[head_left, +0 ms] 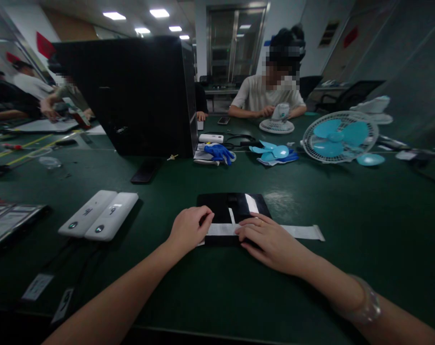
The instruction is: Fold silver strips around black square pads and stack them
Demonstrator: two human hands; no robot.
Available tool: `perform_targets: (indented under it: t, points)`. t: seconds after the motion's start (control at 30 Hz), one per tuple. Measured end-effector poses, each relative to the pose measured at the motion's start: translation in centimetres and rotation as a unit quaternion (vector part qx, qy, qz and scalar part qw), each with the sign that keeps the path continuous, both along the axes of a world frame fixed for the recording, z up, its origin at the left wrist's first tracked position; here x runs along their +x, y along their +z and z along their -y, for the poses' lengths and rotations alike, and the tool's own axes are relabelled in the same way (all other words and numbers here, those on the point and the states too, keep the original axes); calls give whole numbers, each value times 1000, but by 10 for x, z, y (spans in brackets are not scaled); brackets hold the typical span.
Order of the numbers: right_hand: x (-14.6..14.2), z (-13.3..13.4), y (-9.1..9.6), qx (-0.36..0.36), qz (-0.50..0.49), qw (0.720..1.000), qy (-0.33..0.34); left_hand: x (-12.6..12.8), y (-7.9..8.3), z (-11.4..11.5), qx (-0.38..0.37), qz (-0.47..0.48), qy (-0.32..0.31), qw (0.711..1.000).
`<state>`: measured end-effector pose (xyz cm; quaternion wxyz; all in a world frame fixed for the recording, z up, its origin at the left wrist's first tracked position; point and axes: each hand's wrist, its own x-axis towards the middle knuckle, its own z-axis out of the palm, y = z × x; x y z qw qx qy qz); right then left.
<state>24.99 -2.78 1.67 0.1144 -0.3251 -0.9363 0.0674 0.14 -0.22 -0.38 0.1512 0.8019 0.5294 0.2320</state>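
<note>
We're looking down at a dark green table (pixel 364 206), w/ our bare hands working near the middle of its near edge. A flat black panel (pixel 220 209) is lying btwn them, just in from that edge; a white ribbon cable (pixel 222 229) is running across it, roughly parallel to the edge, & sticking out toward the table's R edge.

Our L hand (pixel 191 225) is curling over the panel's L side, thumb & index nearly meeting; we can't tell if they're pinching anything. Our R hand (pixel 267 239) is resting over the panel's R half, fingers loosely bent, tips touching the cable; no firm grip is showing, tho the undersides are hidden. A thin white strip (pixel 232 216) is lying just beside those tips.

By its looks, the cable is prob. being light, bendy & easily creased; we're favoring its long edges or its stiffer-looking R end as holds. The panel is seeming light too, its glossy patch (pixel 251 203) maybe slippery, so we're favoring its sides.

Two white packs (pixel 111 216) are lying toward the table's near L corner. Toward the R edge, a fan head (pixel 341 136) is sitting; at the far edge, a co-worker (pixel 262 96) is handling a white fan part (pixel 282 113).
</note>
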Motion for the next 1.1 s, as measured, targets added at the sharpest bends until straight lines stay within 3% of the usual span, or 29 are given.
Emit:
perform_targets:
  t: [0.3,0.4,0.53,0.67,0.93,1.1]
  points:
    - [14,-11,-6,-14,30,999,-35,0,1,-2,11,24,20,999]
    - [16,-16,-9,-17,30,998,-45,-3,-5,-7,-33,130,31,990]
    - [9,-19,-7,1,29,998,-55,-8,-20,-20,-65,284,46,955]
    - [2,-22,-5,16,32,998,-54,-12,-29,-29,-72,356,76,928]
    - [4,-25,-3,59,54,995,-66,-13,-19,-25,-70,351,87,930]
    - [29,-33,-3,84,75,988,-103,-13,-18,-24,-63,328,83,939]
